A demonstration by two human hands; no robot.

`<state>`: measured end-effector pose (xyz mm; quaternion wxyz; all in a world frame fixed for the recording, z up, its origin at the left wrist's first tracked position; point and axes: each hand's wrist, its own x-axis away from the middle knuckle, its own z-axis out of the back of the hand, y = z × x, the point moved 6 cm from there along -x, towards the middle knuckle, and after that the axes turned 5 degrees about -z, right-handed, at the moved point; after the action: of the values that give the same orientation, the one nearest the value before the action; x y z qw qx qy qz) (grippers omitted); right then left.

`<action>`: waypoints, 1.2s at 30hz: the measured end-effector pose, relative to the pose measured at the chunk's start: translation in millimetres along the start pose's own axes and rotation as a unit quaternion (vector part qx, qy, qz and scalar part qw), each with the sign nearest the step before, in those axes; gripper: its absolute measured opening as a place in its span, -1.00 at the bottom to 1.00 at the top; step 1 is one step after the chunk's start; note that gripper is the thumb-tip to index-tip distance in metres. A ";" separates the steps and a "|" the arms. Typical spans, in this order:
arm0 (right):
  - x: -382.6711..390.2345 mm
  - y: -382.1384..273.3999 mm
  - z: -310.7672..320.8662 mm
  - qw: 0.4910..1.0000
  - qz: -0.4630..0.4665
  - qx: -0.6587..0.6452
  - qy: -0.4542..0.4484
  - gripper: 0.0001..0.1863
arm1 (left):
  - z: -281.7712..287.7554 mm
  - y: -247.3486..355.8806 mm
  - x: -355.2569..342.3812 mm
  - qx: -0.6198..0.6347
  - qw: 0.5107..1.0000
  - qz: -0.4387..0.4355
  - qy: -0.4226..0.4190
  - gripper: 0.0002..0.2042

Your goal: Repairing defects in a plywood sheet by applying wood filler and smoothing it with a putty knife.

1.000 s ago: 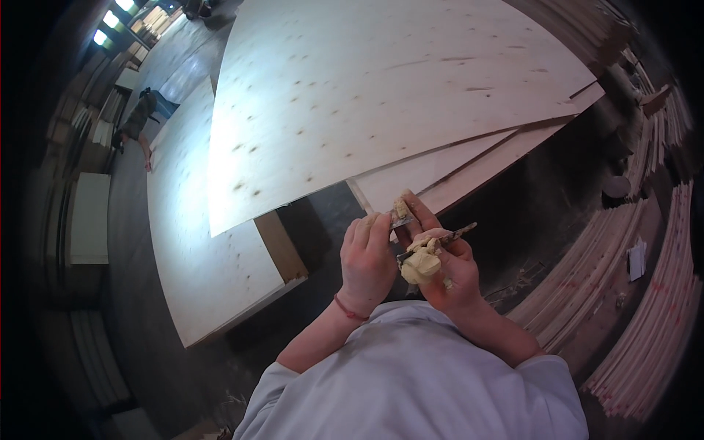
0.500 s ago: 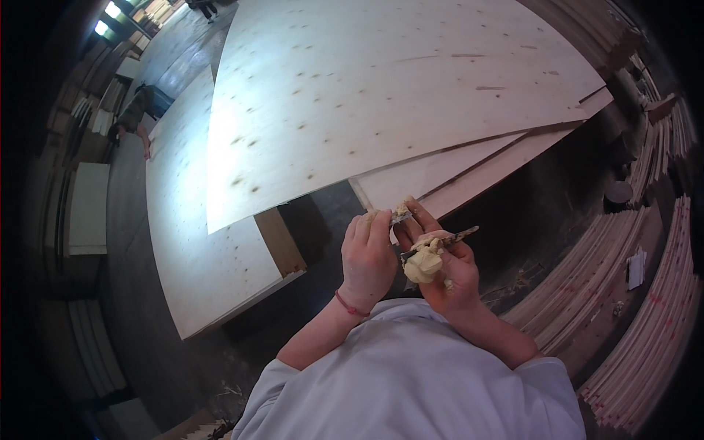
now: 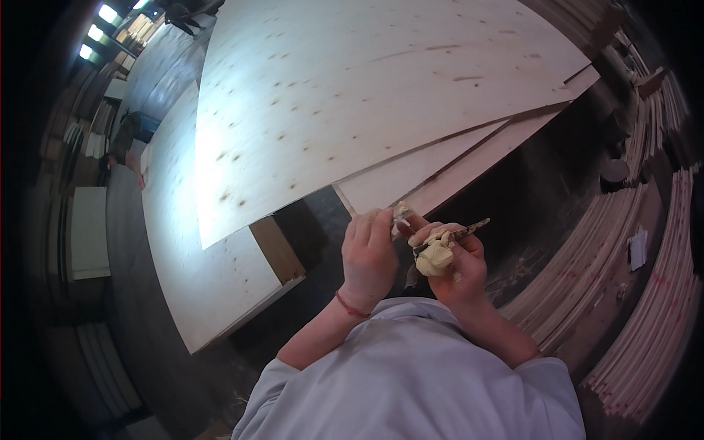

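In front of my chest, my left hand (image 3: pixel 369 253), a red cord on its wrist, pinches a small flat scraper (image 3: pixel 402 213) smeared with pale putty. Its handle is hidden by the fingers. My right hand (image 3: pixel 466 273) is closed around a second scraper (image 3: pixel 472 228), whose dark, putty-stained end sticks out to the right. A thick lump of yellowish putty (image 3: pixel 435 258) clings to it at the palm. The left scraper's blade is right beside the fingers of my right hand; I cannot tell whether they touch.
Ahead lies a large, knot-speckled plywood sheet (image 3: pixel 381 95) over other sheets, one (image 3: pixel 172 242) jutting out at left. Bundled wood strips (image 3: pixel 587 271) lie at right. A bending person (image 3: pixel 126 139) reaches toward the left sheet; another person (image 3: pixel 180 18) is farther back.
My right hand has shifted slightly right with its putty lump, widening the gap between my hands. The plywood sits a little farther left in the view.
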<state>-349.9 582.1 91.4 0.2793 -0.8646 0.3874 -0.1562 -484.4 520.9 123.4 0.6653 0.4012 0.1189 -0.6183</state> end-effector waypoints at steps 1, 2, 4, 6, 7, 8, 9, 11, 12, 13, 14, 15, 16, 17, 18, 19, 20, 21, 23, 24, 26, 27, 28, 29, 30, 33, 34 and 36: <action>-0.5 -0.5 3.1 1.000 0.003 0.017 -0.017 -0.76 | -4.2 2.1 1.7 0.005 1.000 -0.013 0.000 -0.66; -0.4 -0.9 3.8 0.999 0.006 0.034 -0.035 -0.76 | -5.2 3.6 2.3 0.005 1.000 -0.014 -0.001 -0.66; 1.0 -1.9 2.0 0.998 0.003 0.038 -0.055 -0.78 | -8.4 6.2 2.9 0.017 0.999 -0.012 -0.024 -0.66; 3.9 -3.0 -1.4 0.996 -0.001 0.042 -0.076 -0.80 | -9.6 10.3 1.2 0.027 0.999 -0.021 -0.040 -0.64; 5.5 -0.7 -2.5 0.996 -0.023 0.046 -0.072 -0.82 | -10.8 12.0 0.5 0.036 0.997 -0.031 -0.055 -0.60; 6.4 1.1 -3.5 0.995 -0.045 0.051 -0.069 -0.84 | -10.8 11.2 0.3 0.035 0.997 -0.031 -0.055 -0.60; 6.2 -0.8 -5.0 0.995 -0.045 0.050 -0.069 -0.84 | -11.1 11.0 0.0 0.036 0.997 -0.041 -0.058 -0.59; 6.0 -5.0 -11.5 0.973 -0.034 0.206 -0.098 -0.87 | -10.3 9.8 -0.4 0.037 0.996 -0.051 -0.061 -0.58; 4.3 -7.6 -12.9 0.973 -0.034 0.205 -0.098 -0.87 | -9.2 7.0 -0.6 0.025 0.997 -0.039 -0.063 -0.58; 2.9 -12.4 -18.6 0.956 -0.003 0.263 -0.127 -0.88 | -8.8 4.9 -0.9 0.013 0.998 -0.027 -0.064 -0.58; 2.0 -15.4 -23.4 0.935 0.029 0.318 -0.155 -0.88 | -9.3 4.5 -0.9 0.013 0.998 -0.026 -0.064 -0.58; 0.1 -15.9 -22.5 0.935 0.028 0.318 -0.156 -0.88 | -9.4 4.1 -0.7 0.017 0.998 -0.025 -0.057 -0.62; -1.0 -17.3 -23.2 0.926 0.049 0.334 -0.168 -0.89 | -9.2 3.4 -0.9 0.021 0.998 -0.024 -0.051 -0.65; -0.9 -18.3 -24.7 0.917 0.070 0.350 -0.180 -0.90 | -9.4 2.6 -1.4 0.020 0.998 -0.024 -0.051 -0.65; -0.7 -17.5 -25.6 0.917 0.069 0.350 -0.180 -0.90 | -9.1 0.5 -2.0 0.004 0.999 -0.014 -0.049 -0.69; 0.2 -17.2 -27.0 0.919 0.072 0.343 -0.179 -0.90 | -8.8 -1.1 -2.3 -0.011 0.999 -0.004 -0.046 -0.71; 1.1 -17.2 -27.8 0.922 0.074 0.336 -0.178 -0.90 | -9.4 -2.7 -1.1 -0.011 0.999 -0.003 -0.046 -0.71; 1.4 -16.5 -25.8 0.922 0.074 0.336 -0.177 -0.90 | -10.9 -6.2 1.3 -0.015 0.999 0.001 -0.051 -0.68; 1.5 -14.2 -20.9 0.920 0.080 0.343 -0.174 -0.84 | -9.0 -11.4 2.8 -0.021 0.998 0.007 -0.056 -0.65; 4.2 -14.0 -22.7 0.920 0.080 0.342 -0.174 -0.84 | -6.0 -14.3 1.8 -0.020 0.999 0.013 -0.045 -0.66; 5.4 -4.4 -5.5 0.990 -0.093 0.099 -0.020 -0.75 | -1.7 -18.5 -1.3 -0.017 0.999 0.019 -0.033 -0.67; 1.7 -4.0 -4.9 0.992 -0.108 -0.011 -0.058 -0.70 | 3.4 -19.6 -3.9 -0.005 1.000 0.019 -0.008 -0.67; -2.8 -3.5 -1.5 0.993 -0.107 -0.011 -0.056 -0.70 | 8.0 -18.6 -6.0 0.008 1.000 0.019 0.015 -0.68; -6.2 0.5 -1.3 0.972 -0.144 -0.171 -0.072 -0.69 | 12.3 -14.9 -9.0 0.036 0.999 0.021 0.025 -0.67; -7.2 4.1 -1.8 0.924 -0.177 -0.327 -0.086 -0.68 | 12.9 -12.5 -9.2 0.038 0.999 0.020 0.025 -0.67; -9.3 7.6 -11.4 0.916 -0.183 -0.339 -0.114 -0.68 | 13.5 -4.5 -7.9 0.068 0.997 -0.013 0.026 -0.66; -8.8 7.8 -17.5 0.906 -0.183 -0.357 -0.132 -0.69 | 13.3 -1.0 -7.1 0.083 0.996 -0.023 0.038 -0.65; -8.0 12.5 -22.0 0.905 -0.189 -0.355 -0.137 -0.71 | 15.4 0.7 -6.2 0.097 0.993 -0.032 0.051 -0.64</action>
<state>-373.1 573.3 100.9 -0.0307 -0.9763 0.2050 0.0617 -490.3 514.8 137.7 0.5962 0.4908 0.1050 -0.6266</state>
